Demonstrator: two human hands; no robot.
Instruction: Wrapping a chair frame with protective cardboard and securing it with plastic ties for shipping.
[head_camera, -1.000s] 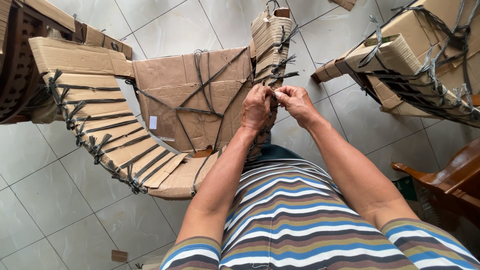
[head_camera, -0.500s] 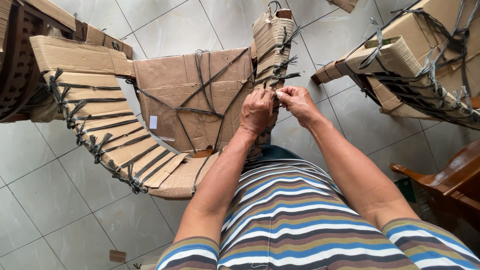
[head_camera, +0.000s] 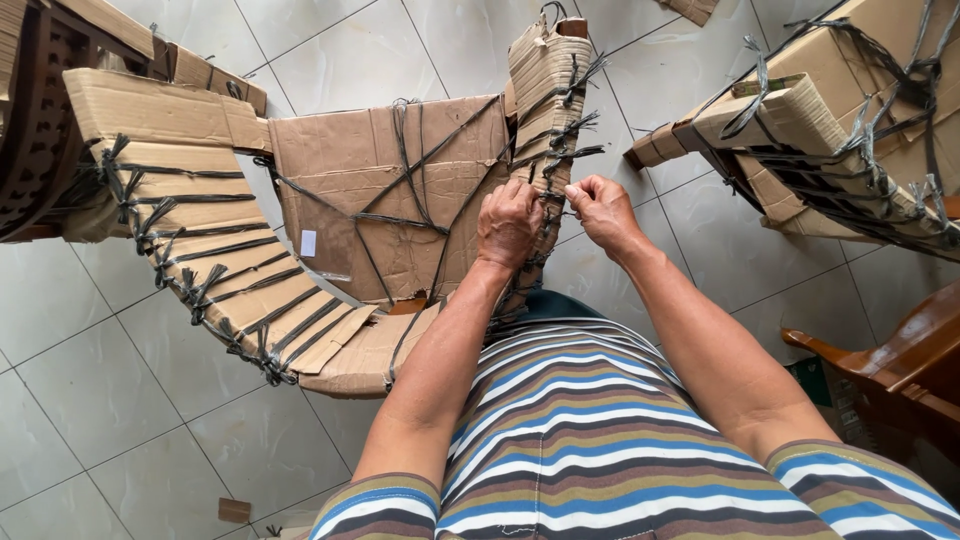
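Observation:
A chair wrapped in brown cardboard (head_camera: 390, 200) stands in front of me, bound with dark plastic straps (head_camera: 420, 160). My left hand (head_camera: 508, 225) presses on the cardboard-covered right armrest (head_camera: 545, 90) with its fingers curled around a strap. My right hand (head_camera: 603, 212) is just to the right of it, pinching the end of the same dark strap at the armrest's edge. The two hands are a few centimetres apart, with the strap between them. The left armrest (head_camera: 190, 220) curves away at the left, tied with several knotted straps.
Another cardboard-wrapped piece of furniture (head_camera: 830, 130) with dark straps stands at the upper right. A bare wooden chair arm (head_camera: 890, 365) shows at the right edge, dark wooden furniture (head_camera: 30, 140) at the far left. The floor is light tile (head_camera: 120, 400) with a cardboard scrap (head_camera: 237, 511).
Both hands have slid slightly down the right armrest, and my right hand has drawn a little away from the left while keeping hold of the strap.

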